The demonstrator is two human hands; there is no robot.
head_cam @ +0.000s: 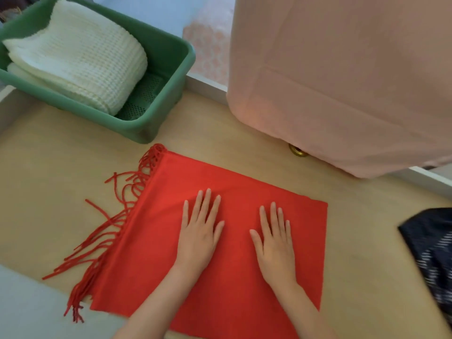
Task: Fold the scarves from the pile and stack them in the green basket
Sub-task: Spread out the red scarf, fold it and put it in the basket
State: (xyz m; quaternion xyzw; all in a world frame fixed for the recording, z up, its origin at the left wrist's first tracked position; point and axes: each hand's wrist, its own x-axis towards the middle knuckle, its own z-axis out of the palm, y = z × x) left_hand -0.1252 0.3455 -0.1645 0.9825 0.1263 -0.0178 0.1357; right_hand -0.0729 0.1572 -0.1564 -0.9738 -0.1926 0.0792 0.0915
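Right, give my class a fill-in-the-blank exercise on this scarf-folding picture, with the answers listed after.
1. The left hand and right hand press flat on the ____ scarf.
2. Its fringe trails toward the person's ____ side.
3. The white knitted scarf lies inside the ____ basket.
4. The dark patterned cloth lies at the picture's ____ edge.
Answers: red, left, green, right.

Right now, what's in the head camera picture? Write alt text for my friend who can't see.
The left hand and right hand press flat on a folded red scarf with fringe, on a wooden table. Up left, a green basket holds a folded white scarf.
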